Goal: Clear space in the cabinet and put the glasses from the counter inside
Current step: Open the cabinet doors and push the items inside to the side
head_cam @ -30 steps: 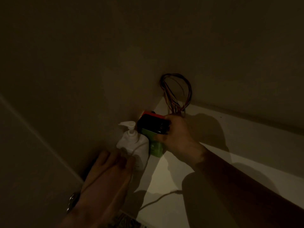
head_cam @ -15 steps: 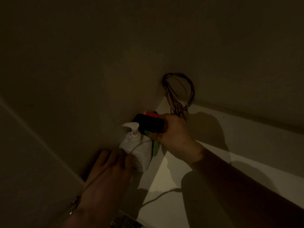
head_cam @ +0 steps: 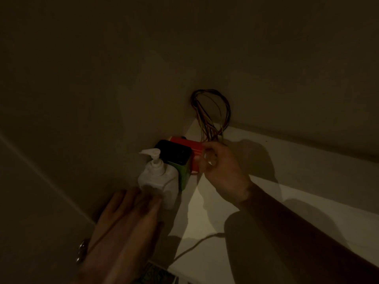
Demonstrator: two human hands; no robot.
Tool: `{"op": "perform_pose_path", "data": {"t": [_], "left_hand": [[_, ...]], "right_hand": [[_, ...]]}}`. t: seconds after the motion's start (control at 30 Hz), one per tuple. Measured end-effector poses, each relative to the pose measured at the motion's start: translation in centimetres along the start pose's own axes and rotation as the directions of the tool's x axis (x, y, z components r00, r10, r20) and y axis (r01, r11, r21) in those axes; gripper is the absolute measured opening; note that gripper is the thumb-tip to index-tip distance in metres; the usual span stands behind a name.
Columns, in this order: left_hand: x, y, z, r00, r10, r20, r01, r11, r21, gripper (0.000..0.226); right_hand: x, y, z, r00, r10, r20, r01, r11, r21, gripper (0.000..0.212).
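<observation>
I am looking into a dim cabinet corner with a white shelf [head_cam: 307, 181]. A white pump bottle [head_cam: 158, 177] stands against the left wall. Right behind it is a green box with a black top [head_cam: 176, 158], and a red box [head_cam: 190, 152] sits behind that. My left hand [head_cam: 127, 224] lies flat with its fingers stretched out and their tips at the bottle's base. My right hand [head_cam: 219, 171] hovers just right of the red box, fingers loosely curled and touching its side, holding nothing. No glasses are in view.
A loop of coloured wires [head_cam: 213, 113] hangs from the back corner of the cabinet. A thin pale cord [head_cam: 196, 244] trails across the shelf near its front edge. The shelf stretches away to the right of the boxes.
My right hand pushed the green box back against the wall beside the bottle, then let go and drew a little to the right. My left hand stayed at the bottle.
</observation>
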State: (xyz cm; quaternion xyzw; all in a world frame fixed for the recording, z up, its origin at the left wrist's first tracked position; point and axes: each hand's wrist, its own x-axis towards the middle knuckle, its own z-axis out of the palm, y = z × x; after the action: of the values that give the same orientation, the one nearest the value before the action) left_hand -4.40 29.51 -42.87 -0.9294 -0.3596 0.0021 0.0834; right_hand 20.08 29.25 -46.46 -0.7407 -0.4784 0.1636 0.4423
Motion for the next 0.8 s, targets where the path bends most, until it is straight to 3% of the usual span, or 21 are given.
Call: {"op": "perform_pose_path", "data": {"t": [0.13,0.23,0.3,0.4,0.57,0.8], "left_hand": [[-0.7,3.4,0.2,0.986,0.148,-0.075,-0.158,0.976,-0.151,0.039],[0.3,7.6,0.5,0.978,0.208,0.015,-0.198,0.949,-0.247,0.074],[1.0,10.4,1.3,0.975,0.195,0.108,-0.154,0.939,-0.307,0.089],[1.9,14.0,2.5,0.971,0.227,0.073,-0.188,0.917,-0.352,0.083],[4.7,19.6,5.7,0.945,0.288,0.155,-0.202,0.888,-0.414,0.087],[7.0,22.5,5.6,0.934,0.313,0.173,-0.245,0.912,-0.33,0.102]], "right_hand": [[-4.1,2.6,-3.2,0.997,0.003,-0.075,-0.019,0.976,-0.217,0.04],[-7.3,4.8,-6.1,0.994,0.01,-0.107,-0.051,0.923,-0.382,0.052],[-9.7,6.3,-8.0,0.984,0.154,-0.085,-0.176,0.84,-0.514,0.058],[-13.4,8.9,-10.3,0.934,0.343,-0.096,-0.32,0.688,-0.651,0.065],[-18.4,11.6,-14.1,0.826,0.554,-0.106,-0.481,0.594,-0.645,0.076],[-21.5,11.9,-16.9,0.78,0.607,-0.15,-0.539,0.531,-0.654,0.074]]}}
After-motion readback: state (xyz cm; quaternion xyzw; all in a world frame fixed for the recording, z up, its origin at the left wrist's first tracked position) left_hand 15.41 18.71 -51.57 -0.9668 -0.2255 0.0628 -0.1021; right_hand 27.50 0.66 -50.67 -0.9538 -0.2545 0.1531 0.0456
